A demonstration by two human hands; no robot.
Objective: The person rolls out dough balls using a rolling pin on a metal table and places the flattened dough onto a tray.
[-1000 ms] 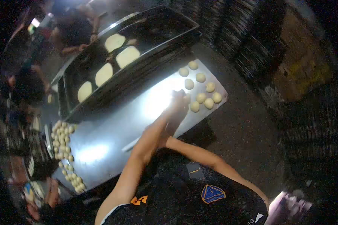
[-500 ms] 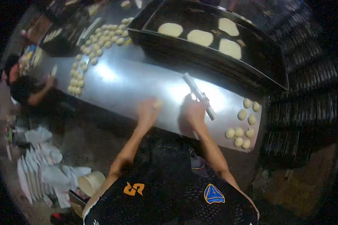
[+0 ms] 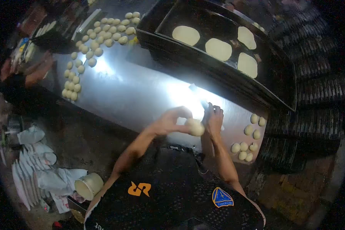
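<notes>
My left hand (image 3: 171, 122) grips a round ball of dough (image 3: 196, 127) between thumb and fingers, above the near edge of the metal table. To its right, my right hand (image 3: 214, 119) lies curled over a pale rolling pin (image 3: 195, 92). The pin slants across the table, and its middle is hidden under that hand. Glare washes out part of its length. Several more dough balls (image 3: 244, 146) sit in two small groups at the table's right end.
A dark tray (image 3: 222, 71) with several flattened dough rounds (image 3: 218, 49) stands at the table's far side. Many dough balls (image 3: 100, 40) cover the left part of the metal table (image 3: 122, 94). Another person's arm (image 3: 40, 71) reaches in at left. A bucket (image 3: 89, 186) stands below.
My left hand has moved right and come up closer to the camera with the dough ball. My right hand has shifted right, onto the rolling pin. The view has turned slightly.
</notes>
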